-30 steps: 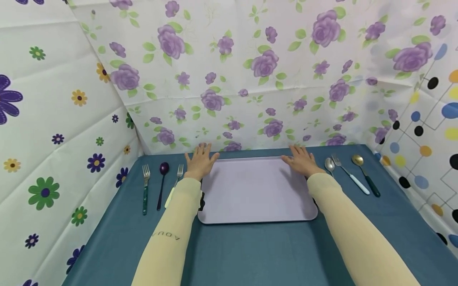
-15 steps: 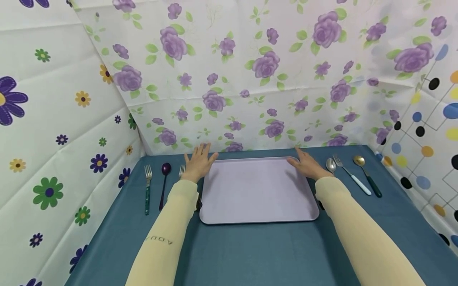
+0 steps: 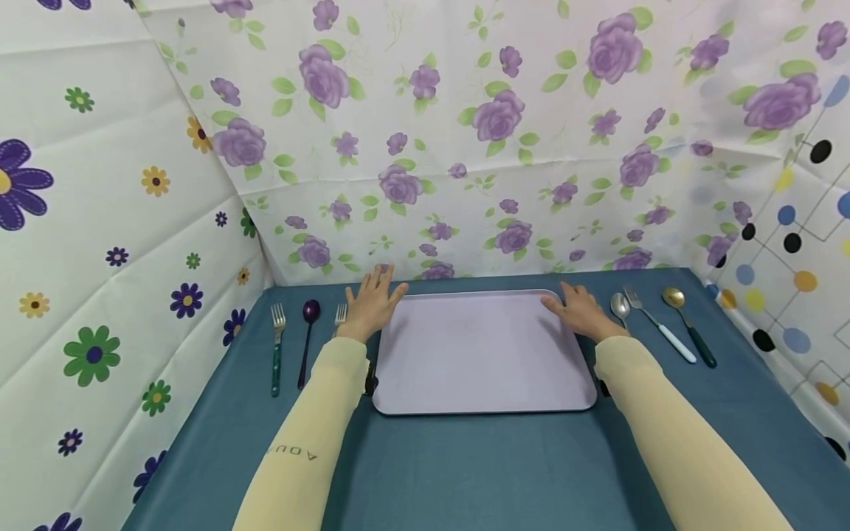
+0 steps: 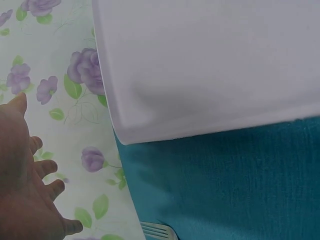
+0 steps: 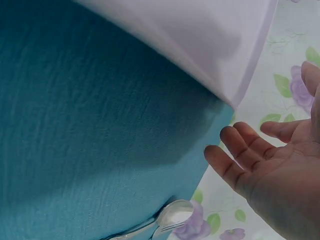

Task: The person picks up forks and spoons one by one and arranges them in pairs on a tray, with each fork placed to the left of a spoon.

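Note:
A pale lilac rectangular tray (image 3: 485, 354) lies flat on the blue-green tablecloth. Over its far left corner, my left hand (image 3: 373, 304) is held with fingers spread and holds nothing. My right hand (image 3: 584, 310) hovers at the far right corner, thumb toward the tray and fingers loosely extended. Both wrist views show a gap between each hand and the tray. Closest to the left hand is a fork (image 3: 341, 316), mostly hidden behind the forearm. A silver spoon (image 3: 620, 307) lies just right of the right hand.
On the left lie a green-handled fork (image 3: 276, 350) and a dark purple spoon (image 3: 309, 332). To the right are a white-handled fork (image 3: 664, 328) and a gold spoon with a dark green handle (image 3: 690, 328). A flowered cloth backdrop (image 3: 458, 169) stands behind the table.
My right hand has shifted right and slightly nearer, away from the tray's far right corner. The left hand has barely moved. The tray and cutlery stay in place.

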Available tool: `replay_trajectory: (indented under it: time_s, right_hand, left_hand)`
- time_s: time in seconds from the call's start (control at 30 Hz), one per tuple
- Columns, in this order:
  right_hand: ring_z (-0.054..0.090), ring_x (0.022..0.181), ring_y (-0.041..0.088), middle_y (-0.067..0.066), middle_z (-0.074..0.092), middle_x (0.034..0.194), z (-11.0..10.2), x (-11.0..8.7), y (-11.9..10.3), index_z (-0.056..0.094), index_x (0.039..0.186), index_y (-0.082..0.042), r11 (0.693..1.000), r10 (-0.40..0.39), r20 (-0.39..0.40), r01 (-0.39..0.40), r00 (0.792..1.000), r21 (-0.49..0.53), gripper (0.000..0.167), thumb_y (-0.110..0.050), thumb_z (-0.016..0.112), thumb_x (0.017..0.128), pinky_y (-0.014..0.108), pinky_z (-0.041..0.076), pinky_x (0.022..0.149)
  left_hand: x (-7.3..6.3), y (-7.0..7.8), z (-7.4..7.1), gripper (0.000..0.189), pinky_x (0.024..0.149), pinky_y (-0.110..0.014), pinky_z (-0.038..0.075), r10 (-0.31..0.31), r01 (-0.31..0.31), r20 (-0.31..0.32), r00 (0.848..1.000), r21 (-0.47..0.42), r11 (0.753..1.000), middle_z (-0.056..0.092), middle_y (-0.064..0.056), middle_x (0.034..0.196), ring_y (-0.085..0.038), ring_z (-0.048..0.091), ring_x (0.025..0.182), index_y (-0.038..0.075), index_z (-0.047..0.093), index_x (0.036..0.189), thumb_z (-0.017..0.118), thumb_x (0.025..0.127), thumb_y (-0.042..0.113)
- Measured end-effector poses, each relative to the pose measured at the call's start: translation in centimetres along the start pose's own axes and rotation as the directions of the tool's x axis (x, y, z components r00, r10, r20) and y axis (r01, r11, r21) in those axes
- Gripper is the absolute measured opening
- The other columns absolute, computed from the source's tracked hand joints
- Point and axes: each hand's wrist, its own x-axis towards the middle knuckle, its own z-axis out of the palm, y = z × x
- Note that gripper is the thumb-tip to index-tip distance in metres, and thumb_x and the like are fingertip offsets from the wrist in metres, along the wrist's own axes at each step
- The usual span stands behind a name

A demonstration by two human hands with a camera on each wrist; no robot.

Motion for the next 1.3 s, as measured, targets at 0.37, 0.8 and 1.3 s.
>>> replay_trajectory:
  time_s: [0.37,0.8,1.3]
  right_hand:
    - [0.007,0.147,0.063,0.05,0.003,0.157,0.3,0.5,1.1,0.005,0.156,0.022,0.997,0.038,0.077,-0.042,0.996,0.057,0.095,-0.055,0.036,0.11,0.072,0.017,0.118]
    - [0.019,0.145,0.063,0.05,0.017,0.154,0.6,0.3,1.4,0.017,0.151,0.027,0.997,0.042,0.075,-0.046,0.996,0.057,0.094,-0.056,0.035,0.11,0.069,0.024,0.118]
    - [0.038,0.136,0.062,0.049,0.035,0.147,0.9,0.2,2.3,0.029,0.148,0.026,0.999,-0.02,0.072,0.017,0.997,0.049,0.076,-0.04,0.042,0.112,0.068,0.036,0.112]
  left_hand:
    - [-0.5,-0.1,-0.2,0.072,0.12,-0.073,0.0,-0.002,0.002,-0.008,1.0,-0.017,1.0,0.006,-0.015,0.174,-0.037,0.003,0.16,0.017,0.012,0.169,0.029,0.111,0.056]
    - [0.2,-1.3,0.2,0.075,0.12,-0.074,-0.003,0.002,-0.002,0.004,1.0,-0.049,0.999,0.006,-0.015,0.174,-0.037,0.002,0.16,0.019,0.011,0.17,0.027,0.109,0.061]
    - [-0.6,-2.8,0.0,0.076,0.119,-0.075,-0.003,-0.009,0.009,0.003,1.0,-0.062,0.998,0.006,-0.015,0.174,-0.038,0.003,0.159,0.021,0.008,0.17,0.026,0.109,0.063]
